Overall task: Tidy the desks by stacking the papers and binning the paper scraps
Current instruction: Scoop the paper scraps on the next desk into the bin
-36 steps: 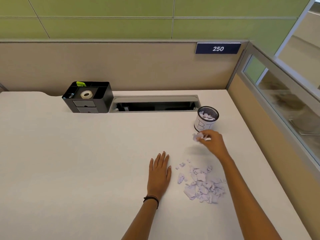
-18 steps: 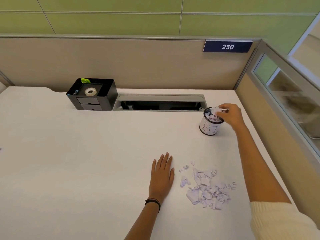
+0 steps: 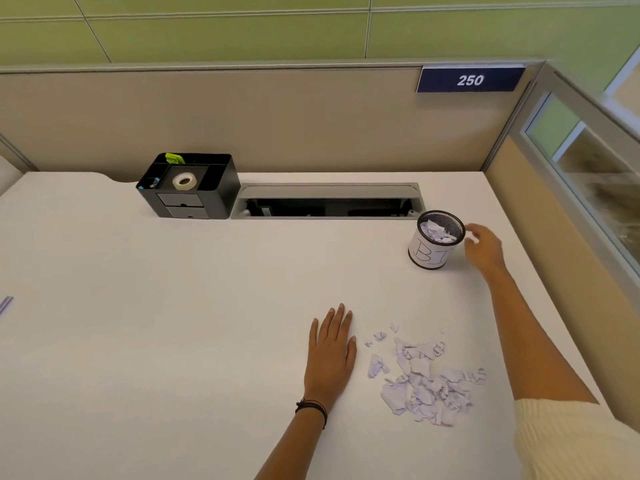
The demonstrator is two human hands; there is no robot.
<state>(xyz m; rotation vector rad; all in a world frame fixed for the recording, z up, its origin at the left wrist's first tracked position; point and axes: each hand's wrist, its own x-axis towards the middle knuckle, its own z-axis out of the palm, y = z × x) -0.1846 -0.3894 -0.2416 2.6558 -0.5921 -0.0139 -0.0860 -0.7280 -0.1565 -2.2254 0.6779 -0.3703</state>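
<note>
A pile of torn white paper scraps lies on the white desk at the front right. A small black mesh cup with a white label stands at the back right and has scraps inside. My right hand hovers just right of the cup's rim, fingers loosely spread and holding nothing. My left hand rests flat on the desk, palm down, just left of the scrap pile.
A black desk organiser with a tape roll sits at the back, beside an open cable slot. A beige partition bounds the desk at the back and a glass panel on the right. A paper edge shows at far left.
My right hand carried a pinch of scraps from the pile up to the cup, let them go into it, and now sits empty beside the rim. The left hand has stayed flat.
</note>
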